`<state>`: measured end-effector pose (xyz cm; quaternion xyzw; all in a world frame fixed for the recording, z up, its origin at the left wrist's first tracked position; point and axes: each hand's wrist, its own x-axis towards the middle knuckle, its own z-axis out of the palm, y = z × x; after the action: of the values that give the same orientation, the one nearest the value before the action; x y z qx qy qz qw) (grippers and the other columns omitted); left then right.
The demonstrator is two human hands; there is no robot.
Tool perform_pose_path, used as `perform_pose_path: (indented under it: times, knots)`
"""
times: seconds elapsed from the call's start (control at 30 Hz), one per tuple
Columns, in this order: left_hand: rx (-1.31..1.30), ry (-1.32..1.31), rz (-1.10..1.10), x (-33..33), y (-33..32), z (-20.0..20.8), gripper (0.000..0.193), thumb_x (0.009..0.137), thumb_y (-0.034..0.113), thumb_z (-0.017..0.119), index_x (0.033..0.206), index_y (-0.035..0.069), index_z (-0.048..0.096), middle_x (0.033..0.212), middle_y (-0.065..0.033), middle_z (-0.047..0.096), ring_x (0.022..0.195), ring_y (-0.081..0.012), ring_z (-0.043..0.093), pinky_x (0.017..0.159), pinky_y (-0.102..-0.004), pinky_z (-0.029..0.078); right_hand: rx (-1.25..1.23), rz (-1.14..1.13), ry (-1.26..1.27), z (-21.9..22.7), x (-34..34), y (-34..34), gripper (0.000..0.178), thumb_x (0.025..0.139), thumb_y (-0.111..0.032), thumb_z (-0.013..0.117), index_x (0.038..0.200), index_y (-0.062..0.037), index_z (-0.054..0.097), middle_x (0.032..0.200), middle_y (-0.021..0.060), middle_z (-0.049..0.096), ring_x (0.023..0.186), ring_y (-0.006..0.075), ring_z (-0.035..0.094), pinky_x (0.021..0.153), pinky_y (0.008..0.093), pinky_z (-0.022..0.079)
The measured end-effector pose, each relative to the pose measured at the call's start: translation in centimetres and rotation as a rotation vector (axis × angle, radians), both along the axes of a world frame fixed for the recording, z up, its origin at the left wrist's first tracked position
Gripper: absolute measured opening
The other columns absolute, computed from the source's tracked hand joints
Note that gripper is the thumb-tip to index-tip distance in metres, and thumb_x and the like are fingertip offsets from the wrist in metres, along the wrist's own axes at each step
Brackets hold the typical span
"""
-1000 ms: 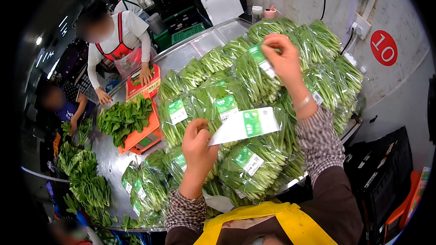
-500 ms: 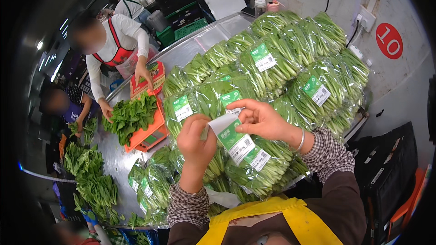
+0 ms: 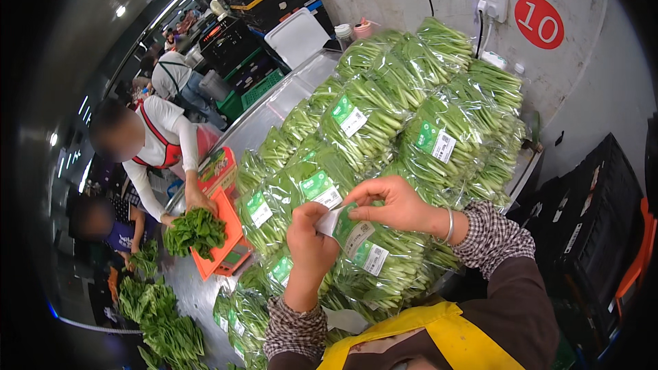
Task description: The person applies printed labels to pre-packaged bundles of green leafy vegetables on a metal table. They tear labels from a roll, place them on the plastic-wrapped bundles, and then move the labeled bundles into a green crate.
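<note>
My left hand (image 3: 312,243) is closed, pinching the white curled edge of a green-and-white sticker label (image 3: 353,231). On the label's upper edge, the thumb and fingertips of my right hand (image 3: 394,204) are pinched together. Directly beneath lies a clear bag of leafy greens (image 3: 404,264), stems toward the right, with a similar label (image 3: 371,257) stuck on it. Other bagged greens (image 3: 356,127) are stacked in rows beyond my hands, several with the same kind of label. My fingers partly hide the label's edges.
Across the metal table (image 3: 188,277), a person in a red apron (image 3: 161,133) holds loose greens (image 3: 195,233) over an orange scale (image 3: 229,226). Loose bunches (image 3: 161,318) lie at the left. Black crates (image 3: 582,233) stand at the right, beside the wall.
My view has shifted, moving the scene leftward. The label has tilted between my hands, which stay close together. The person across has brought both hands onto the greens at the scale.
</note>
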<state>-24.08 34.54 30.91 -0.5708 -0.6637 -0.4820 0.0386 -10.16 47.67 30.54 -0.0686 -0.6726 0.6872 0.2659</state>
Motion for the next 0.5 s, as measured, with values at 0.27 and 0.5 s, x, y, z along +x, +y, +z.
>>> perform_pose_path:
  times: [0.27, 0.5]
  knots:
    - [-0.251, 0.151, 0.067, -0.2, 0.5, 0.5, 0.021, 0.074, 0.003, 0.067, 0.090, 0.006, 0.053, 0.061, -0.0066, 0.058, 0.049, -0.0263, 0.058, 0.045, -0.0329, 0.043, 0.077, -0.319, 0.483, 1.7, 0.5, 3.2, 0.007, 0.083, -0.003, 0.064, 0.089, -0.0056, 0.065, 0.095, 0.0059, 0.060, 0.082, 0.0125, 0.057, 0.067, 0.0226, 0.049]
    - [-0.283, 0.585, -0.148, -1.0, 6.8, 0.8, 0.009, 0.067, 0.007, 0.065, 0.074, 0.004, 0.060, 0.119, -0.0135, 0.055, 0.111, -0.0329, 0.050, 0.089, -0.0432, 0.041, -0.237, -0.538, 0.756, 5.1, 2.0, 14.6, 0.013, 0.089, -0.006, 0.059, 0.101, -0.0014, 0.058, 0.092, 0.0035, 0.061, 0.075, 0.0084, 0.059, 0.063, 0.0211, 0.050]
